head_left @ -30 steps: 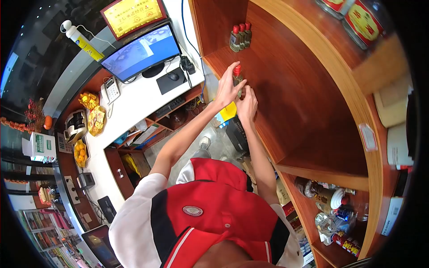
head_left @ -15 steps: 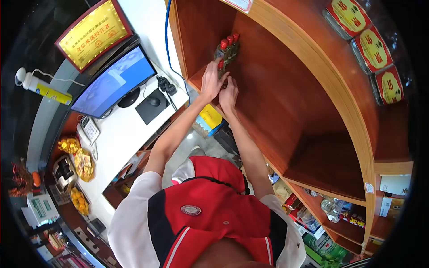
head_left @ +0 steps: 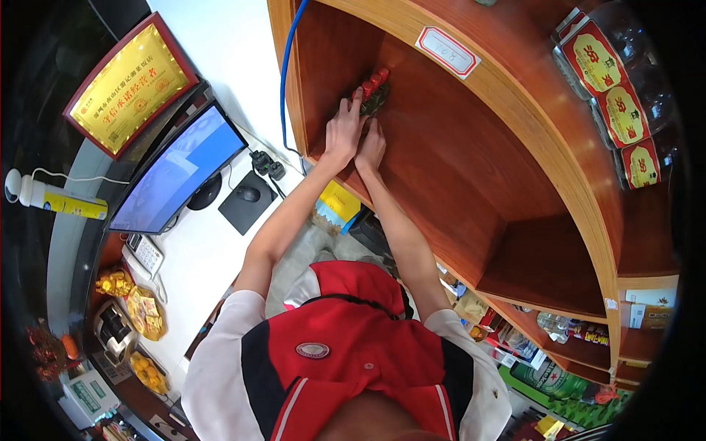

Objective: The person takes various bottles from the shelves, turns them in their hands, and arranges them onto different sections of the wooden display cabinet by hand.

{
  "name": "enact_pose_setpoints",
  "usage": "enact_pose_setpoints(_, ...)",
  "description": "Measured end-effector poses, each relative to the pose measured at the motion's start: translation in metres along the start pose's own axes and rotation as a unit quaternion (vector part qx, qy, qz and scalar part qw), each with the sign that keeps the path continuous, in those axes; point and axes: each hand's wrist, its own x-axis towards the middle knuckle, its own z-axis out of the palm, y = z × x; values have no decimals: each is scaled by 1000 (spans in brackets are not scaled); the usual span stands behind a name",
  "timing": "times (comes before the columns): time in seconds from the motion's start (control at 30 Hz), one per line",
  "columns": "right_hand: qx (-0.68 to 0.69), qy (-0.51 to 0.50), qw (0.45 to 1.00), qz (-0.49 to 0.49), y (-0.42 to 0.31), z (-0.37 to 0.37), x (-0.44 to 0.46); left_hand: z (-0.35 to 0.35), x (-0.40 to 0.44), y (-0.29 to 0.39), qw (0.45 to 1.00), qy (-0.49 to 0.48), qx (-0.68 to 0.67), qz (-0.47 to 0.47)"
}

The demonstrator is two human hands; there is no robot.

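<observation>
Several small green glass bottles (head_left: 376,101) with red caps stand in a row in the left corner of a brown wooden shelf compartment. My left hand (head_left: 343,134) is at the near end of the row, its fingers closed round the front bottle with the fingertips beside the caps. Low on the near side, my right hand (head_left: 371,148) has its fingers bent against the same bottle. Both hands hide most of that bottle.
The shelf's curved wooden edge (head_left: 548,110) bears a label card (head_left: 447,52). Large labelled jars (head_left: 624,114) line the upper right. A blue cable (head_left: 285,81) hangs by the shelf's left side. At left, a white desk (head_left: 195,253) carries a monitor (head_left: 180,173) and telephone (head_left: 144,253).
The head view has shifted, bringing the label card fully into sight. My hands have moved in closer to the row, and the front bottle now sits nearer the others.
</observation>
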Motion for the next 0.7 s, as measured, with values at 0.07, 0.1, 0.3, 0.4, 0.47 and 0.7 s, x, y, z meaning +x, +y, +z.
enact_pose_setpoints(0.07, -13, 6, 1000, 3, -1, -1, 0, 8, 5, -5, 999, 26, 0, 21)
enact_pose_setpoints(0.1, 0, 1, 1000, 8, -1, -3, -1, 7, 5, -4, 999, 25, -3, 24)
enact_pose_setpoints(0.3, 2, 1, 1000, 19, -5, -2, -2, 5, 5, -4, 1000, -1, -20, 8)
enact_pose_setpoints(0.4, 3, -8, 999, 37, -6, -1, -2, 7, 2, -6, 999, 11, -38, 10)
enact_pose_setpoints(0.47, 12, -15, 999, 46, -4, 1, -3, 6, 1, -5, 999, 7, -43, -2)
enact_pose_setpoints(0.7, 6, -17, 999, 41, -7, -6, -9, 7, -9, -5, 999, -10, -43, -16)
